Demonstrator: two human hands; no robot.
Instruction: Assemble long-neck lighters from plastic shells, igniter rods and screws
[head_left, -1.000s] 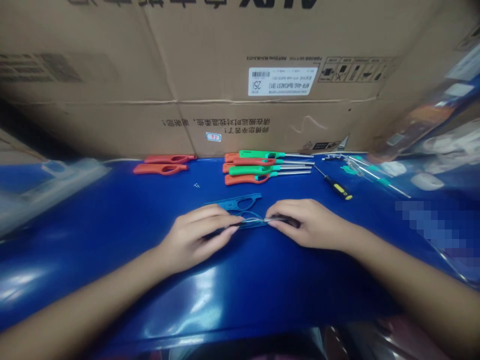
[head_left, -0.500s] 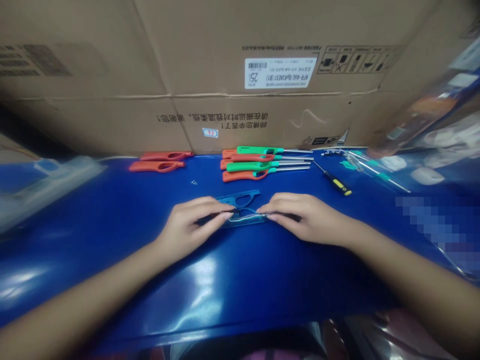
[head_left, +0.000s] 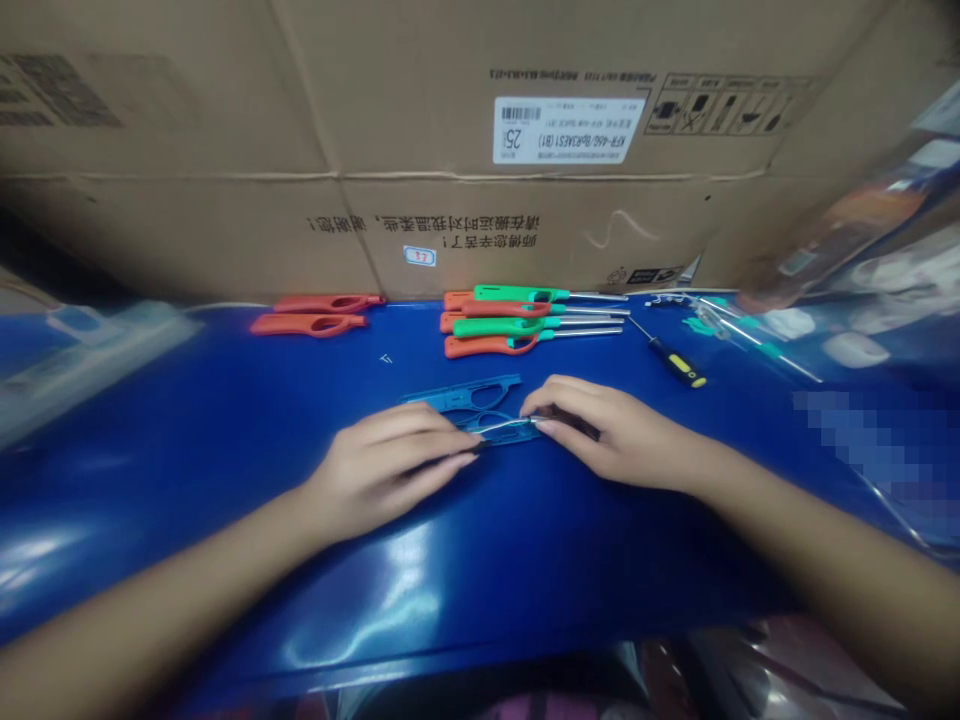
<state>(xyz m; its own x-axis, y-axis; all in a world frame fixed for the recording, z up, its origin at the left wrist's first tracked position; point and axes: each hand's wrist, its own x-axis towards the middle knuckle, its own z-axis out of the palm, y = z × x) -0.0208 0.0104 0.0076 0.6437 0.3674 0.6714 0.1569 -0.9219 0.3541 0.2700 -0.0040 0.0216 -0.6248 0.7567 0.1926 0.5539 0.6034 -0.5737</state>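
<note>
At the middle of the blue table [head_left: 225, 430], the left hand [head_left: 390, 458] pressed closed fingers on a blue lighter shell [head_left: 501, 433], while the right hand [head_left: 604, 432] pinched a thin metal rod [head_left: 504, 425] against it; a second shell [head_left: 459, 394] lay just behind.

Left grip [head_left: 386, 462], right grip [head_left: 611, 432]: bare; forearms [head_left: 187, 585] bare, unsleeved.

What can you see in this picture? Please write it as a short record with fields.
Left hand: fingers lie on a flat blue plastic lighter shell
Right hand: pinches a thin metal rod at that shell
Behind: second blue shell; orange and green plastic lighters; two orange shells; yellow-black screwdriver
Surface: glossy blue table
Background: brown cardboard box
</note>
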